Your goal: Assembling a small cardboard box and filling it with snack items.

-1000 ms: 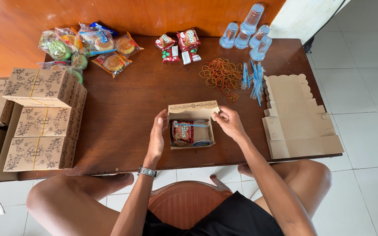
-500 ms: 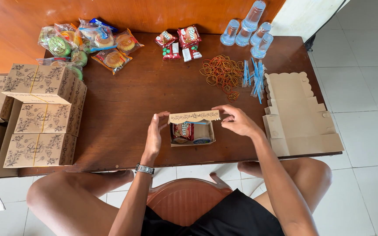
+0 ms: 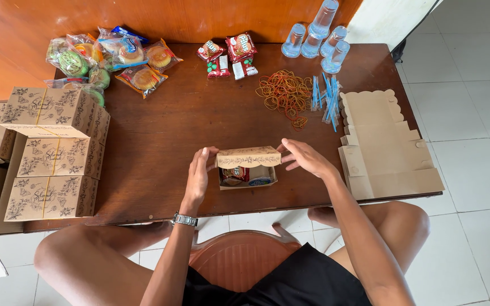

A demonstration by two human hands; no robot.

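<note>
So I'm looking down at the dark wooden table (image 3: 160, 130), and the biggest stuff on it is the stack of closed printed cardboard boxes (image 3: 52, 153) along the left edge, then the pile of flat unfolded box blanks (image 3: 384, 150) on the right. Far left corner has bagged buns and cakes (image 3: 106, 59), middle back has small snack packets (image 3: 228, 56), next to those are sealed water cups (image 3: 319, 34), a heap of rubber bands (image 3: 284, 93) and blue straws (image 3: 327, 96). The small snack box (image 3: 248, 168) sits near the front edge, lid half down over the snacks inside (pretty full already). My left hand (image 3: 199, 175) grips the lid's left end, my right hand (image 3: 304, 157) pinches its right end.
</note>
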